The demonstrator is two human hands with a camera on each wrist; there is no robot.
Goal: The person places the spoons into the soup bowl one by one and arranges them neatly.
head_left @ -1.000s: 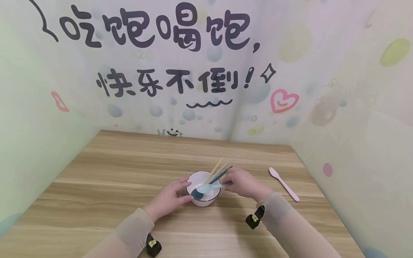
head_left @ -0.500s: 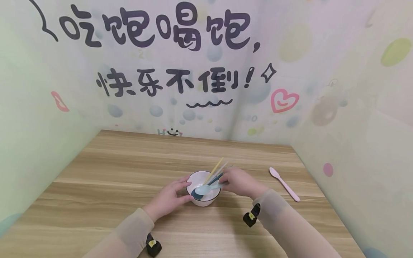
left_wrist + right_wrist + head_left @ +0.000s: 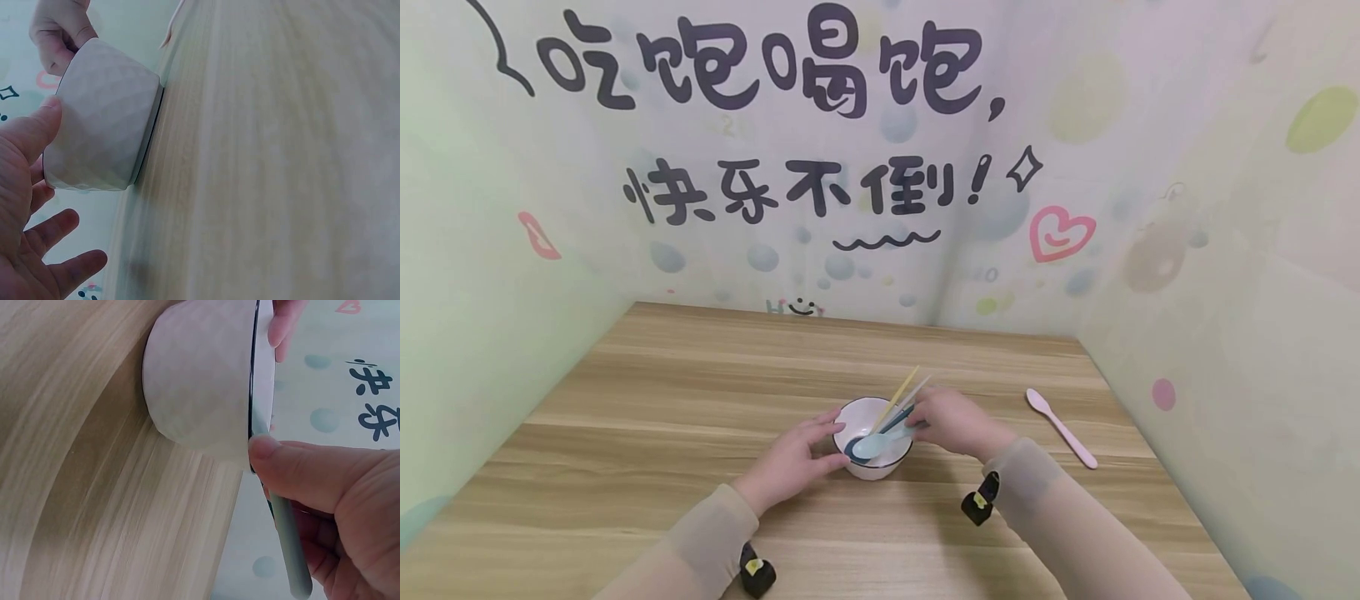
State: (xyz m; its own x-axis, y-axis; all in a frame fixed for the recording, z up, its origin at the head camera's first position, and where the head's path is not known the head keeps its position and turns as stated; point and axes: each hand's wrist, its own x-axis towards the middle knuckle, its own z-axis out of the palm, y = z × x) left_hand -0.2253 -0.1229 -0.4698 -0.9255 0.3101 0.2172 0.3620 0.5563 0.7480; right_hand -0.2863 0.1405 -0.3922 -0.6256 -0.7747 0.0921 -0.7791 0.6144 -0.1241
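Note:
A white bowl [image 3: 871, 472] with a dark rim stands upright on the table. My left hand [image 3: 793, 458] holds its left side, the thumb [image 3: 47, 122] against the outer wall and other fingers spread. At the bowl's right rim, my right hand [image 3: 962, 425] pinches the handle of a light blue spoon [image 3: 872, 447], whose head lies inside the bowl. Under it is a dark blue spoon [image 3: 895, 419], its handle end hidden behind the right hand. A yellow handle [image 3: 898, 393] and a pale handle [image 3: 917, 388] lean on the far rim; their lower ends are partly covered.
A pink spoon [image 3: 1063, 429] lies on the wooden table [image 3: 700, 375] to the right of the right hand. Printed walls [image 3: 850, 275] rise behind the table and along both sides.
My right hand has shifted slightly left, and the light blue spoon has slid left and down deeper into the bowl. The left hand and bowl look unmoved.

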